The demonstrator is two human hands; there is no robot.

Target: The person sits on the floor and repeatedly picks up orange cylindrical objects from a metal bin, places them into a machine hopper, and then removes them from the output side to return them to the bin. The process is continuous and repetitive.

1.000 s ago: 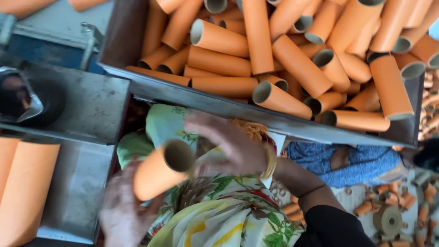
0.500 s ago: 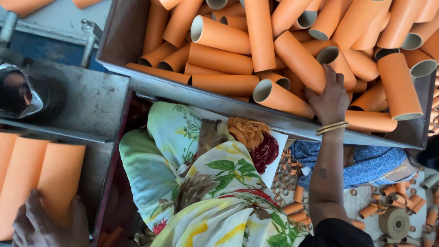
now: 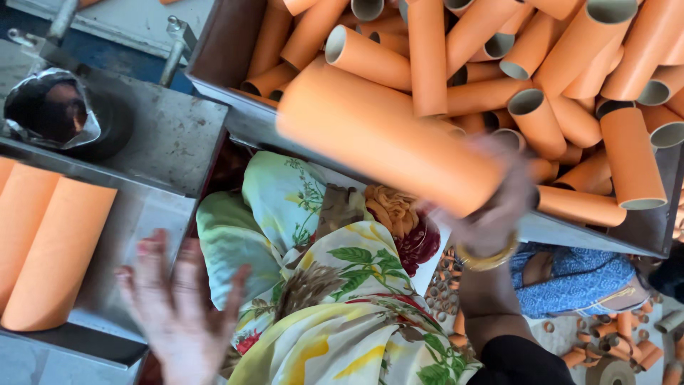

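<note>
Your right hand (image 3: 499, 214) has just come out of the metal bin (image 3: 228, 43) with one orange cardboard tube (image 3: 388, 135) in its grip. Half a second ago that hand lay flat on the heap at about 2 o'clock, fingers spread over the tubes with nothing lifted. Now the fingers are clenched round the tube's near end, and the tube runs from the hand up toward 10 o'clock, lying across the bin's front rim and blurred with motion. The gold bangle (image 3: 488, 258) sits at the wrist just below it.

Your left hand (image 3: 174, 303) has changed too. It was low at 8 o'clock, down at the frame's edge; now it is raised toward 7 o'clock, released, fingers fanned and holding nothing, hovering beside the floral cloth (image 3: 320, 285) over your lap and just right of the grey tray (image 3: 135, 228).

Two orange tubes (image 3: 43, 242) lie side by side in that tray at 9 o'clock, much as they lay before. The shiny machine cup (image 3: 50, 110) sits at 10 o'clock on the steel bench (image 3: 171, 135), untouched.

So a fresh tube has left the pile and is in the air, while the loose heap of tubes (image 3: 570, 85) fills the bin behind it.
</note>
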